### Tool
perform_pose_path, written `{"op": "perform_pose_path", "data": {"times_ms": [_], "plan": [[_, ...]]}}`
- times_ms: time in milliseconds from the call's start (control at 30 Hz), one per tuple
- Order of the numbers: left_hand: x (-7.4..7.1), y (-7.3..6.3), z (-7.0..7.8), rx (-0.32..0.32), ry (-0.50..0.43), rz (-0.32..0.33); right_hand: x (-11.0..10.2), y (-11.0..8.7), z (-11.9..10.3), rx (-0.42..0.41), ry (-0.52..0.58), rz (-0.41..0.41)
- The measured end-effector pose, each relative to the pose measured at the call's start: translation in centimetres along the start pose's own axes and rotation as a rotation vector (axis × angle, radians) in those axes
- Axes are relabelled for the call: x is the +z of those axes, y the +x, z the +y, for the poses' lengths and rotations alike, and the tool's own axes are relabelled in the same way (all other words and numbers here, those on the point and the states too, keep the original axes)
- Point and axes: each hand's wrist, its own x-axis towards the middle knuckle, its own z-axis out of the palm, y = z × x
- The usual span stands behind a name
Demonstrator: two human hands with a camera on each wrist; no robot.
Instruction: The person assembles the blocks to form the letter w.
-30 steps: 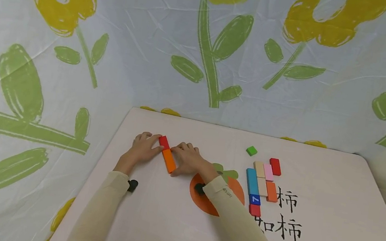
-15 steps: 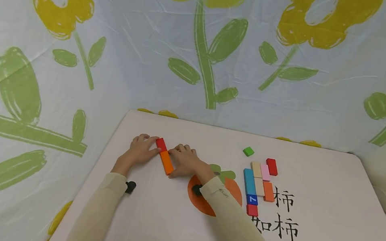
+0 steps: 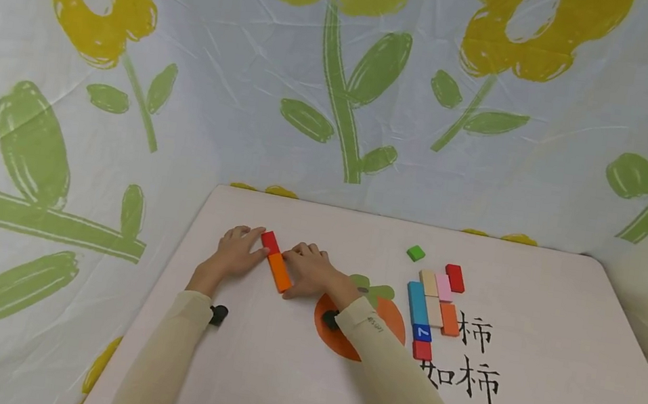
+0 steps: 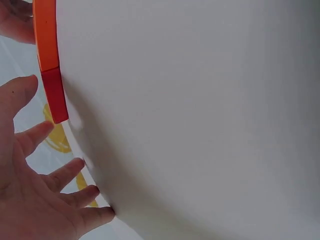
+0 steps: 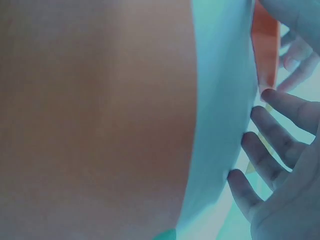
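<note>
A red block [image 3: 271, 242] and a longer orange block [image 3: 280, 273] lie end to end in one slanted row on the left part of the table. My left hand [image 3: 236, 250] holds the red block, index fingertip at its far end and thumb near the joint. From the other side my right hand [image 3: 311, 270] grips the orange block, thumb at its near end and index finger near the joint. In the left wrist view the red block [image 4: 54, 95] meets the orange one [image 4: 46, 35] flush. The remaining fingertips of both hands rest on the table.
Right of the hands lies a flat cluster: a light blue block [image 3: 418, 303], a dark blue block marked 7 [image 3: 421, 333], a pink block [image 3: 444, 287] and several others. A small green block [image 3: 415, 253] lies apart behind it. Flowered cloth [image 3: 223, 79] borders the table [image 3: 567, 316].
The head view has shifted slightly. Both hands and the red and orange blocks keep their places on the table.
</note>
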Motion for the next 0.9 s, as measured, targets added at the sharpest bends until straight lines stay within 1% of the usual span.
{"op": "perform_pose_path", "data": {"times_ms": [133,267,400,500,600,733,900], "plan": [[0.5,-0.4,0.0,0.012,-0.005,0.012,-0.1,-0.4,0.1,-0.004,0.027,-0.002],[1.1,-1.4,0.7,0.02,0.018,0.01,0.0,-0.9,0.5,0.004,0.129,0.028],[1.6,-2.5,1.7,0.011,0.033,-0.016,0.2,-1.9,1.0,0.025,0.247,0.092],[2.1,-3.0,2.1,0.0,0.04,-0.032,0.2,-3.0,1.3,0.023,0.296,0.138],[2.4,-3.4,2.3,-0.01,0.054,-0.042,0.1,-4.2,1.6,0.006,0.311,0.181],[2.3,-3.9,2.8,-0.028,0.068,-0.053,-0.1,-6.1,1.9,0.001,0.364,0.25],[2.2,-4.4,3.1,-0.051,0.089,-0.088,-0.5,-8.6,2.3,0.001,0.415,0.338]]}}
